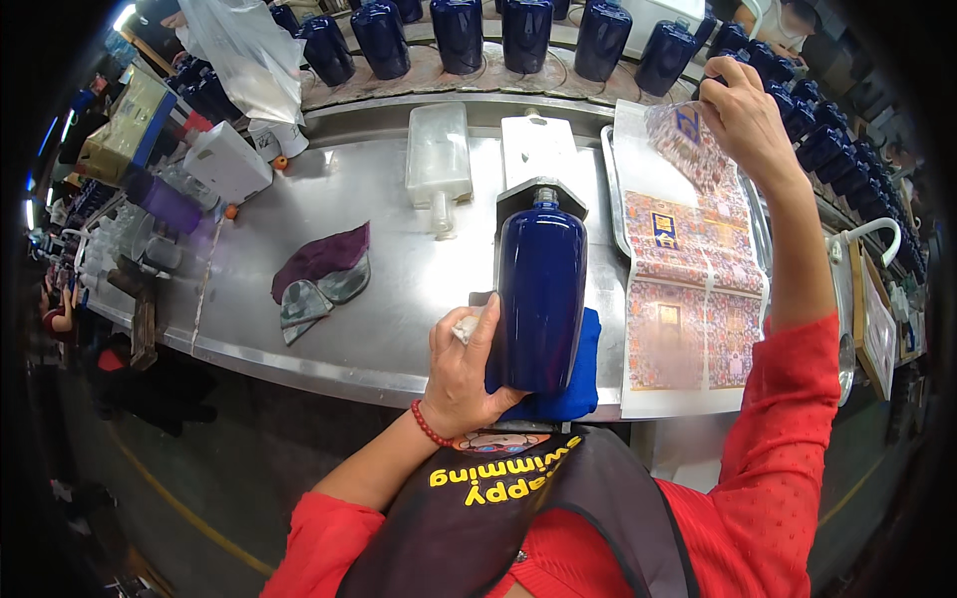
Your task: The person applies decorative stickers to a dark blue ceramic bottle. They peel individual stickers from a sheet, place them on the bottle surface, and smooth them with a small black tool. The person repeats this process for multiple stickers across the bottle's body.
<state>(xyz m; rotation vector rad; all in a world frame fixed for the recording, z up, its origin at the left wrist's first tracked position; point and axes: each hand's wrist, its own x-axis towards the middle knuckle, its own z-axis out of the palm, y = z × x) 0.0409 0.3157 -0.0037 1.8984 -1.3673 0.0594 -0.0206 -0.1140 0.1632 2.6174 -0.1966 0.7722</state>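
Observation:
A glossy dark blue bottle (543, 299) lies in a metal holder (513, 199) in front of me, its neck pointing away. My left hand (464, 374) is at the bottle's left side near its base, fingers curled round a small crumpled white piece (466, 329); the thumb reaches the base. A bit of something dark shows by its fingertips. Raised at the far right, my right hand (743, 120) pinches a limp, see-through decal (688, 145) with a colourful pattern. The decal hangs over printed sheets (688, 299) of like pattern in a tray (615, 189).
Under the bottle is a blue cloth (573, 394). A clear bottle-shaped piece (439, 159) and a purple and grey cloth (324, 274) lie on the metal table (389, 349). Blue bottles (459, 35) line the conveyor behind. A white container (229, 159) stands left; a plastic bag (249, 60) hangs there.

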